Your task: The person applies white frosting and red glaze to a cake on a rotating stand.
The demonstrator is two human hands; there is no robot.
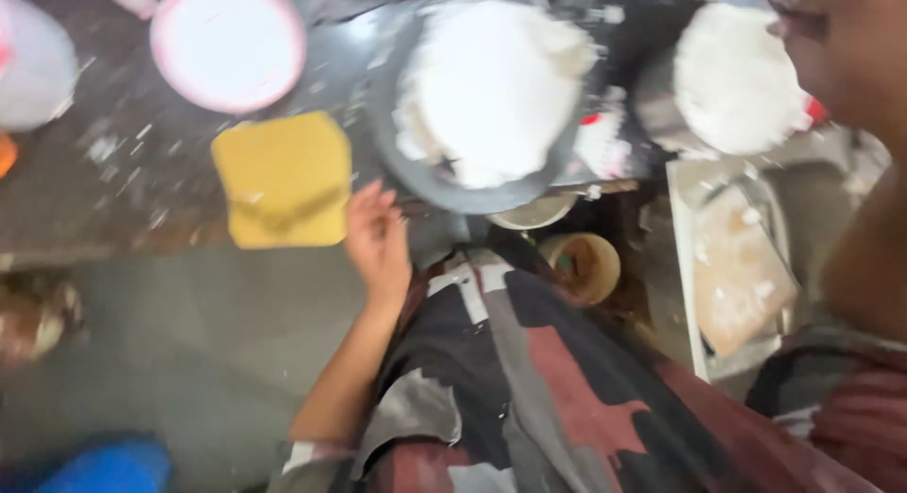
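From the head camera, blurred with motion, we look down on a dark worktop (113, 200) dusted with white crumbs. Our left hand (376, 243) rests at its edge with fingers loosely spread and nothing in it, just beside a yellow square cloth (283, 177) and close under the rim of a dark round pan (453, 186) heaped with white dough (491, 87). The dough looks soft, sticky and heavy, so we judge it would sag if lifted; the stiff pan rim is the surer place to take hold. Our right arm rises at the right border, but its hand is out of view. A second white heap (732, 73) sits in a metal bowl, a pink-rimmed white lid (227, 42) lies upper left, and a floury tray (737, 266) stands to the right.
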